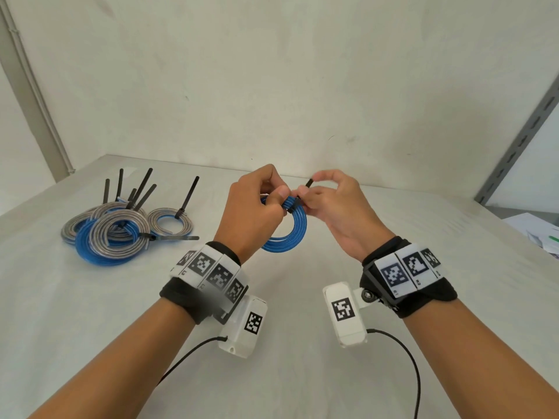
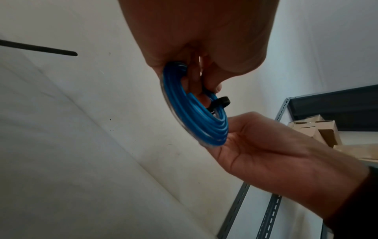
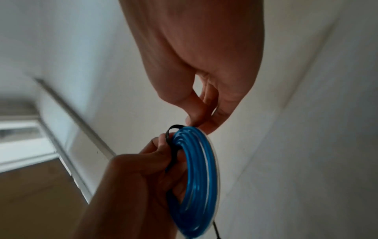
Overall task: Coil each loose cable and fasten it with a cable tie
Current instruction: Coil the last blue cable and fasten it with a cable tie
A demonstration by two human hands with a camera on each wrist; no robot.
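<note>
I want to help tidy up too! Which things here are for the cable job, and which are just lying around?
For the job:
- blue coil, gripped by the left hand
- black cable tie around it, its tail pinched by the right hand
- pile of tied coils on the table

Just lying about:
- grey metal shelf
- cardboard boxes on it

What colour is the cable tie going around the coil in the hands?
Black, around the blue coiled cable; the plastic cable tie shows best in the head view.
</note>
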